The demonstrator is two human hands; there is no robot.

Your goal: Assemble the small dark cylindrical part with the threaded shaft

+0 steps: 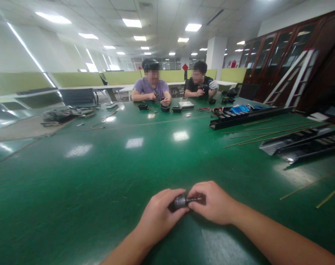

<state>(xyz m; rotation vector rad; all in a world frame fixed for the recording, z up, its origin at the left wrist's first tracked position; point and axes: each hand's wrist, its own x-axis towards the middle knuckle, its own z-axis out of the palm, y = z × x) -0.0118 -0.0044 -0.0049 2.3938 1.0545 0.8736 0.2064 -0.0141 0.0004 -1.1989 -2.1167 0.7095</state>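
Low in the middle of the head view, my left hand [162, 210] is wrapped round a short dark cylinder with a grey metallic collar, which looks like a drill chuck [180, 201]. A thin dark shaft, seemingly a drill bit [194, 199], sticks out of its right end. My right hand [213, 201] pinches at this shaft with thumb and fingers, close to the collar. Both hands are closed and nearly touch each other just above the green tabletop [106, 173]. The cylinder's far left end is hidden in my left palm.
Black metal channels [308, 145] and thin yellowish rods [256, 139] lie to the right. Across the table, two people [151, 86] handle dark parts, with small black boxes [165, 109] before them. A cluttered pile [68, 114] lies at the far left. A stepladder [293, 79] stands behind.
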